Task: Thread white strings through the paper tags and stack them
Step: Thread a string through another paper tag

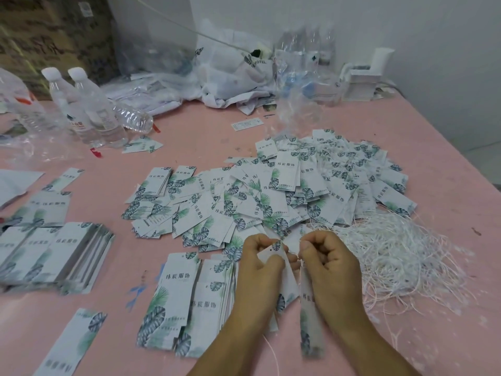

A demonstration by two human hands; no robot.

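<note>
My left hand (259, 263) grips white paper tags (271, 252) with green leaf print, one with a small punched hole near the top. My right hand (326, 257) pinches a thin white string (299, 260) right beside that hole and also holds a long tag (309, 316) hanging below it. A tangled heap of white strings (398, 248) lies just right of my hands. A big loose pile of tags (284, 191) spreads across the middle of the pink table (447, 335). Neat stacks of tags (189, 299) lie left of my left wrist.
More tag stacks (57, 256) sit at the left edge, a single tag (73, 340) at the lower left. Water bottles (89, 104) stand at the back left. Crumpled plastic bags (233, 71) and a white box (363, 80) line the back by the wall.
</note>
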